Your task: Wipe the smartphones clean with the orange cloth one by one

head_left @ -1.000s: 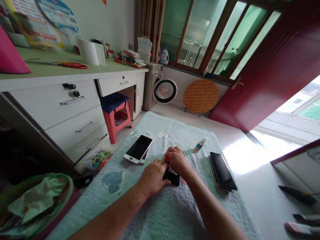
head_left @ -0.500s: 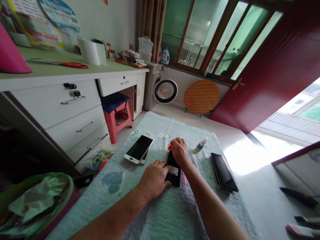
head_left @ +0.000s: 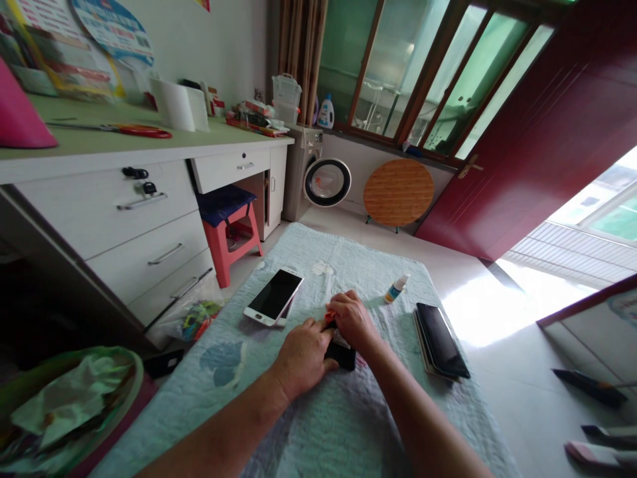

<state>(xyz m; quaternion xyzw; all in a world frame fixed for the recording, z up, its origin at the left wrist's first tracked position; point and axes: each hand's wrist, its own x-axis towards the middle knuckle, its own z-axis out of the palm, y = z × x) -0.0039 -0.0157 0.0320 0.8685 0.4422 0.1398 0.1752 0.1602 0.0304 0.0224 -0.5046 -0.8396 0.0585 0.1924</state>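
A black phone (head_left: 342,357) with a pale label lies on the cloth-covered table (head_left: 318,425), largely hidden under my hands. My left hand (head_left: 302,353) grips its left side, thumb near the lower edge. In the closed fingers of my right hand (head_left: 352,320) is a small orange cloth (head_left: 329,315), pressed at the phone's upper part. To the left, a white phone (head_left: 273,295) rests on top of another one. A small spray bottle (head_left: 397,289) stands at the upper right, and a stack of dark-screened phones (head_left: 442,342) lies farther right.
A desk with drawers (head_left: 144,232) runs along the left, with a red stool (head_left: 229,242) under it. A bin (head_left: 142,372) holding crumpled paper stands at the lower left. Beyond the table are a washing machine with its door (head_left: 347,182) open and a round wooden tabletop (head_left: 398,192).
My right hand has slid down the phone toward me with the orange cloth and now covers the label more. My left hand stays on the phone. The view has shifted slightly.
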